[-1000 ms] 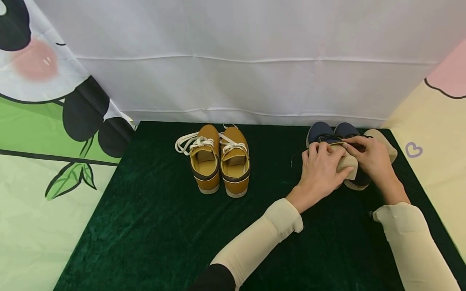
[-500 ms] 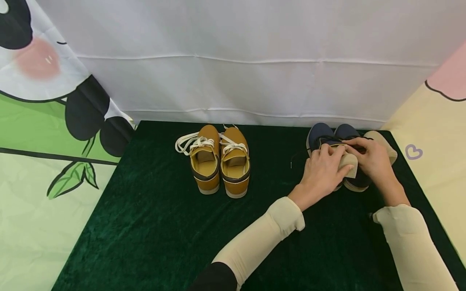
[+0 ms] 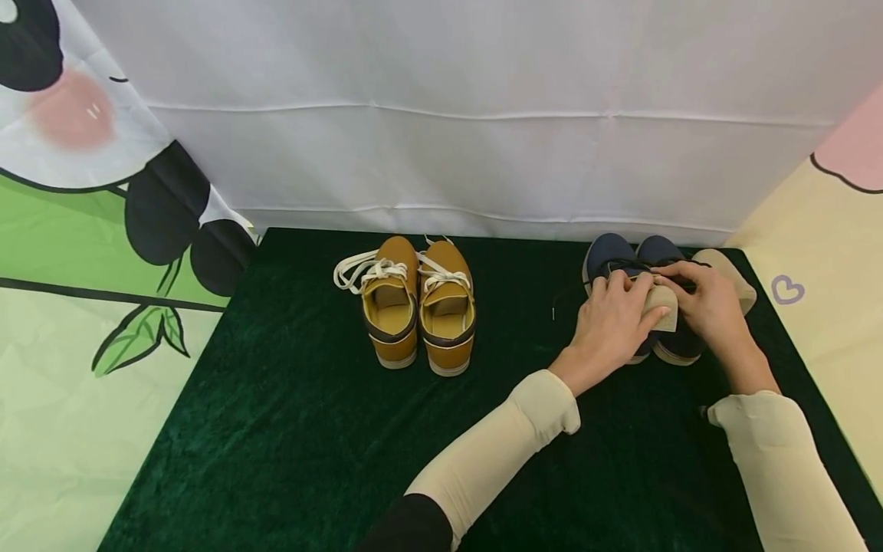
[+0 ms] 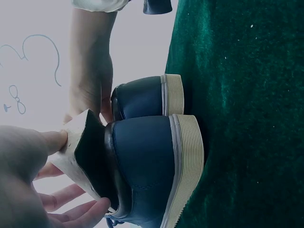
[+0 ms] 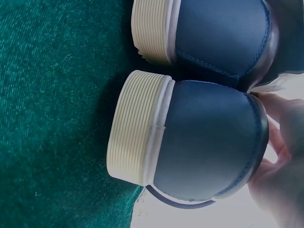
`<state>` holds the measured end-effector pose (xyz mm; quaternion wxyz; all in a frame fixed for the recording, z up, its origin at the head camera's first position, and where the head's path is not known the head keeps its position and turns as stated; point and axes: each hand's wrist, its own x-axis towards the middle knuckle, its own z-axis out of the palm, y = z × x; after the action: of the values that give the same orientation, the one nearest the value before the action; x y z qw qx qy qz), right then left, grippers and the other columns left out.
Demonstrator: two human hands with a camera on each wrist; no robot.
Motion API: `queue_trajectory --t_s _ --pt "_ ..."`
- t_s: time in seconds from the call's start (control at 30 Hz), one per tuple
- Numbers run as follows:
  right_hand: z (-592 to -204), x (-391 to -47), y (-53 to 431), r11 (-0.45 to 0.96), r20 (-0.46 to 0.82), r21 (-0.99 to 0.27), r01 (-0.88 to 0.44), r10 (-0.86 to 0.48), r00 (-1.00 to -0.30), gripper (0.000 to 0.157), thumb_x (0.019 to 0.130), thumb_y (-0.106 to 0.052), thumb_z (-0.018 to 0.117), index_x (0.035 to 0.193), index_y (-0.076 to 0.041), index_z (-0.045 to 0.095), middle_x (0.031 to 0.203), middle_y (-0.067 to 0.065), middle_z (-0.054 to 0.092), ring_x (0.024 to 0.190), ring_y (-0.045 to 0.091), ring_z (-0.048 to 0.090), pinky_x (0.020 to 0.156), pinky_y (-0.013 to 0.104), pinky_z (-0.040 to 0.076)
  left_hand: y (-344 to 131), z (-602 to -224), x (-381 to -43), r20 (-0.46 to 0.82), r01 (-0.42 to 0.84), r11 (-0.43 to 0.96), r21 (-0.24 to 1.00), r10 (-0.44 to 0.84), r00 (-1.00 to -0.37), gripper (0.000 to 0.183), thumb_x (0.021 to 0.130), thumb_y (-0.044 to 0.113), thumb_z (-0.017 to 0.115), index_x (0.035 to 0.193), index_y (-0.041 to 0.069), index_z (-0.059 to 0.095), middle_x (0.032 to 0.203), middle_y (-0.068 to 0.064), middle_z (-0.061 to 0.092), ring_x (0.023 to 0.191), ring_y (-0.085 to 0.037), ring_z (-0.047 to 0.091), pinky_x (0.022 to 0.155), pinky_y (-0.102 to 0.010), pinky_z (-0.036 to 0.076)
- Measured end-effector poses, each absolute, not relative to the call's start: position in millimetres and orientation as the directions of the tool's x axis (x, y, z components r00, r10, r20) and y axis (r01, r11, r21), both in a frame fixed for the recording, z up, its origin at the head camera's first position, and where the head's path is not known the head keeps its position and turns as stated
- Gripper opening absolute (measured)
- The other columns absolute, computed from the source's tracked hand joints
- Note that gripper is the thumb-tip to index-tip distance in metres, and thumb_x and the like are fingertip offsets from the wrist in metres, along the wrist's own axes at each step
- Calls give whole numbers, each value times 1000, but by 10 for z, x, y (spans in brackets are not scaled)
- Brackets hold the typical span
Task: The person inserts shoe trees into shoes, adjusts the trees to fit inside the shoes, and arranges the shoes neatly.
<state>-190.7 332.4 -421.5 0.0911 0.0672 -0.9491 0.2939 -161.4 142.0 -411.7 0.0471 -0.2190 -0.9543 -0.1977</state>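
A pair of navy shoes stands side by side at the right of the cloth, the left shoe and the right shoe. From the left shoe's opening sticks the heel end of a beige insole, dark on its underside in the left wrist view. My left hand grips this insole, thumb on one edge and fingertips along the other. Close by, my right hand pinches the left shoe's tongue, thumb and forefinger together at the front of the opening. The insole's toe end is hidden inside the shoe.
Another beige insole lies right of the navy shoes. A tan pair, the left tan shoe and the right tan shoe, stands mid-cloth with white laces. Green cloth covers the surface, backed by a white curtain.
My left hand has edged slightly right and toward the toe, and the insole shows a little less outside the left navy shoe. My right hand has barely moved.
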Motion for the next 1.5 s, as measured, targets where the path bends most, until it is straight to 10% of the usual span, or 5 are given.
queue_trajectory --t_s 0.6,1.5 --pt "-4317 -1922 3358 809 246 -552 -199 -70 -967 24 104 -20 66 121 -6 75 109 22 71 82 8 44 68 22 35 1462 -4265 -1754 195 411 846 339 364 -911 43 105 59 42 134 28 50 121 8 53 98 -8 47 68 -19 48" --pt "-4334 -1900 3348 803 242 -563 -197 -68 -968 25 105 -24 65 119 -6 74 110 21 70 89 25 49 70 28 37 1456 -4364 -1833 212 401 824 400 342 -915 37 104 55 53 125 25 56 115 7 52 95 -7 50 66 -18 45"
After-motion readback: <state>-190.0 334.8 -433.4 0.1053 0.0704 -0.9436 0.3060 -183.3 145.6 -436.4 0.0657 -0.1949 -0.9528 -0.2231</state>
